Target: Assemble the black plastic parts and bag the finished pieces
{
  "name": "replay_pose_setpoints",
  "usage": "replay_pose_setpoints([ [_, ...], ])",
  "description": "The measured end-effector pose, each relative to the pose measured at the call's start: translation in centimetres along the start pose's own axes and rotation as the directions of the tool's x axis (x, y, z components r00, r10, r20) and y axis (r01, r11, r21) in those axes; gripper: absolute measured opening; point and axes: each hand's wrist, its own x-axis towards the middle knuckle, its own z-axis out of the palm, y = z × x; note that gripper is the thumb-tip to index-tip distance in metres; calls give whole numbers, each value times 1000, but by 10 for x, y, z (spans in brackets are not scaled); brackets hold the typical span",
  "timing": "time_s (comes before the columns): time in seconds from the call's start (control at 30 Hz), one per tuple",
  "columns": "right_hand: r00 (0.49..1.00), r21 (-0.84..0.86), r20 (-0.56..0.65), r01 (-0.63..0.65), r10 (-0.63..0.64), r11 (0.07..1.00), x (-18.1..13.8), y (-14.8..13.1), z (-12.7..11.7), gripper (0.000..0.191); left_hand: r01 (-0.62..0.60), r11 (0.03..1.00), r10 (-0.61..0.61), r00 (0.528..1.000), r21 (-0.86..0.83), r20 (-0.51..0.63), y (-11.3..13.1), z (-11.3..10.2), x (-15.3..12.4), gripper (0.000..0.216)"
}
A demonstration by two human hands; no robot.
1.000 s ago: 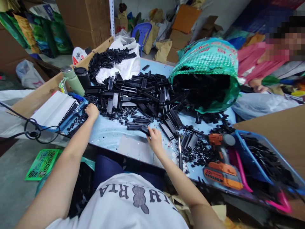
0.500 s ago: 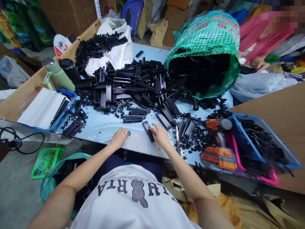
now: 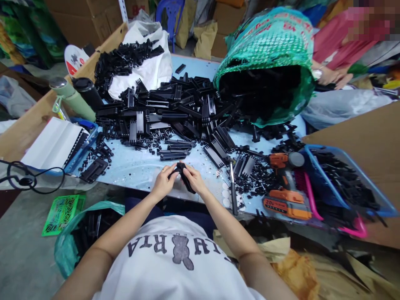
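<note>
My right hand [image 3: 195, 179] is closed around a long black plastic piece [image 3: 188, 183], held tilted just above the front edge of the table. My left hand [image 3: 163, 180] pinches a small black plastic part [image 3: 180, 166] against the far end of that piece, so both hands meet there. The fingers partly hide where the two parts touch. Beyond the hands lies a short row of black pieces [image 3: 175, 155], with a large heap of similar ones [image 3: 162, 104] behind it.
Right of my hands are a hammer [image 3: 233, 189], an orange cordless drill [image 3: 286, 183], loose screws and a blue basket [image 3: 350, 183] of black parts. A green woven sack [image 3: 265, 46] lies open behind. At left stand a bottle [image 3: 73, 100] and papers. A co-worker's hands [image 3: 336, 77] show at far right.
My right hand has lifted the long black piece off the table and brought it left. My left hand has come up with the small part to meet its end.
</note>
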Motion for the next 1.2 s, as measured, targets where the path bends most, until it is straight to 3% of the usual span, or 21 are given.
replay_pose_setpoints([
  [0.13,981,-175,40,196,-192,965,-5,-10,-13,44,-72,995,71,997,71,10,11,1,0,35],
  [0.23,971,-187,-47,223,-236,957,-7,-13,-7,46,-123,991,130,979,50,-155,18,10,-1,34],
  [0.33,953,-184,-141,240,-267,953,-9,-15,7,48,-197,979,205,925,58,-321,27,18,2,33],
  [0.53,893,-336,-175,342,-415,878,-13,-29,13,49,-260,966,252,918,16,-307,36,6,10,31],
  [0.67,854,-419,-68,445,-516,791,-15,-42,1,49,-135,967,108,985,-216,-131,36,1,9,39],
  [0.77,844,-424,-64,460,-533,780,-16,-47,-5,48,109,843,-80,994,-527,78,40,1,8,49],
  [0.83,849,-439,-73,444,-524,781,-16,-50,-8,49,266,698,-145,962,-665,233,45,-2,9,55],
  [0.97,871,-426,-52,423,-488,800,-15,-53,-21,51,504,496,-68,834,-707,547,52,-20,14,60],
  [1.1,864,-437,-3,452,-503,778,-15,-55,-35,50,624,484,-108,738,-613,666,54,-35,18,50],
  [1.2,896,-472,19,400,-444,786,-17,-56,-38,58,678,517,-174,681,-523,711,55,-34,16,48],
])
